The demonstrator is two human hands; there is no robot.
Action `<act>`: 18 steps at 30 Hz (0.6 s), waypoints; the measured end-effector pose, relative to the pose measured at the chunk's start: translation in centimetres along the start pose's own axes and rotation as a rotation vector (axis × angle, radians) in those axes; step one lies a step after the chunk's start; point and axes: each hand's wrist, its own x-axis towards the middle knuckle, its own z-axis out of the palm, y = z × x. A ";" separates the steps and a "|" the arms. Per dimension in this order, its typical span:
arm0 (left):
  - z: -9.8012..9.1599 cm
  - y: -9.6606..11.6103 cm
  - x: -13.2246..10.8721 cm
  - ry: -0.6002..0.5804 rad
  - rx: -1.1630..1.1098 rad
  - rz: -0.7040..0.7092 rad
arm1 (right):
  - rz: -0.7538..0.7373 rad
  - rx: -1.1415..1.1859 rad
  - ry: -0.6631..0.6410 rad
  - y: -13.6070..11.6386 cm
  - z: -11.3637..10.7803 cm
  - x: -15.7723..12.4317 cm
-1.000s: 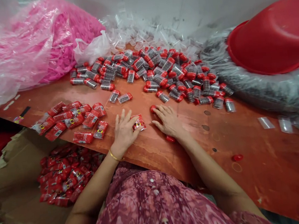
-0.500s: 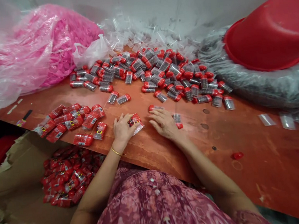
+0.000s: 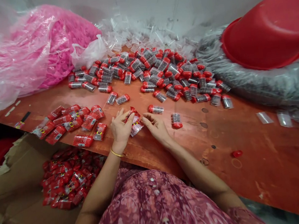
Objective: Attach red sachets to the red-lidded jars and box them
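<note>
My left hand (image 3: 121,127) grips a small red printed plastic wrapper (image 3: 136,125) just above the table, thumb on top. At the wrapper's right edge, my right hand (image 3: 155,126) has its thumb and fingers pinched together on the film. Whether anything is inside the wrapper, I cannot tell. Just beyond my right hand lies a clear tube with a red cap and dark contents (image 3: 155,109). Another red-capped tube (image 3: 176,120) rests to the right of that hand.
A large heap of red-capped tubes (image 3: 158,72) spreads across the back. Filled red packets (image 3: 72,118) lie at left, above a cardboard box (image 3: 18,190) holding many more. A pink-filled bag (image 3: 51,44) and a red tub (image 3: 266,32) flank the heap.
My right hand has moved left, off the capped tube, to the wrapper's edge. The wrapper has turned in my left hand. Both nearby tubes now show fully.
</note>
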 end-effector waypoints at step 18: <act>-0.8 3.4 -2.8 -0.256 -0.820 -0.676 | -0.165 -0.035 -0.067 -1.1 0.6 -1.3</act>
